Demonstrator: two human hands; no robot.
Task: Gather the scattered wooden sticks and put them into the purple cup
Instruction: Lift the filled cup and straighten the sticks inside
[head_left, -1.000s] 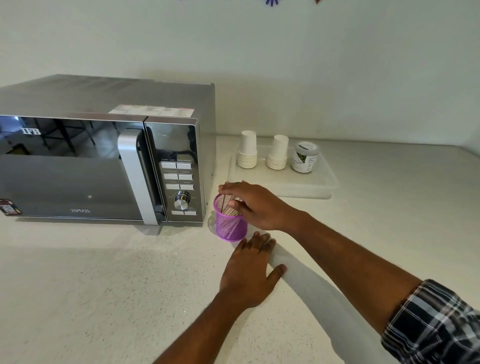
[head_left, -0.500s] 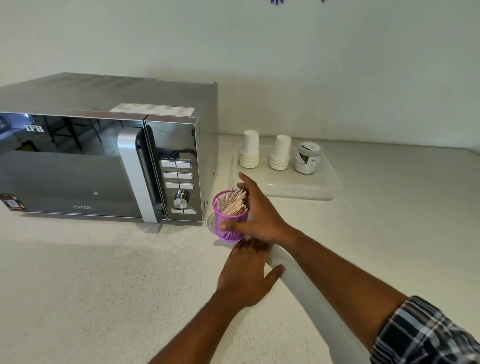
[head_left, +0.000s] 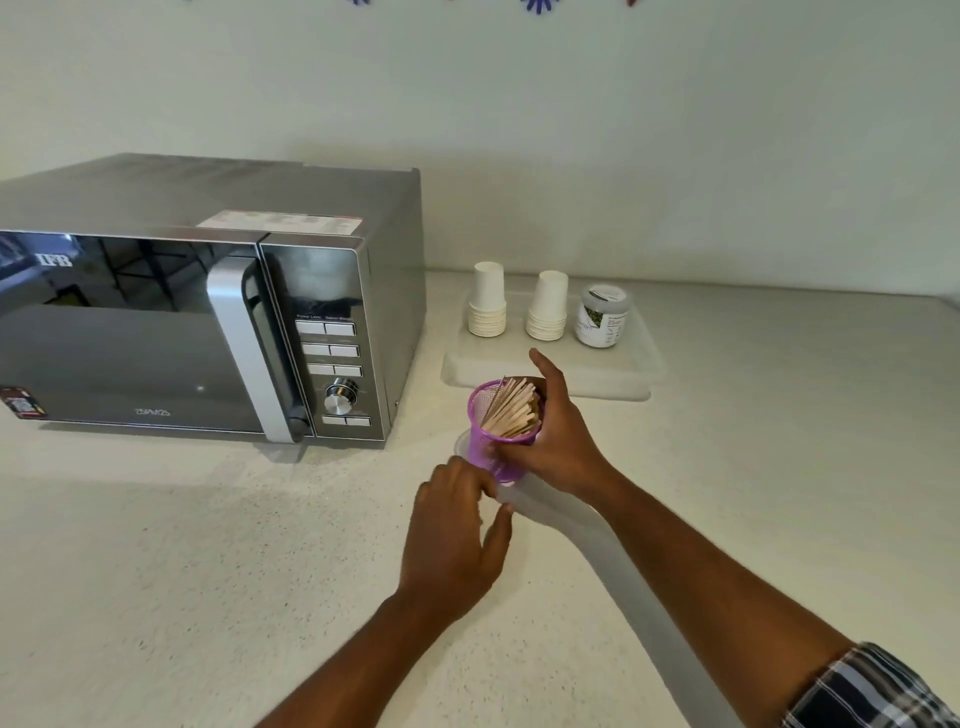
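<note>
The purple mesh cup is tilted toward me, raised a little off the white counter. A bundle of wooden sticks fills it and leans to its right side. My right hand grips the cup from the right, fingers round its wall and thumb up at the rim. My left hand lies just below the cup with its fingers bent; its fingertips reach the cup's base. No loose sticks show on the counter.
A silver microwave stands at the left, close to the cup. Behind the cup a white tray carries two stacks of paper cups and a small jar. The wall runs along the back.
My right hand went from over the cup's mouth to round its side, then lifted and tilted the cup toward me. My left hand's fingers curled up toward the cup's base.
</note>
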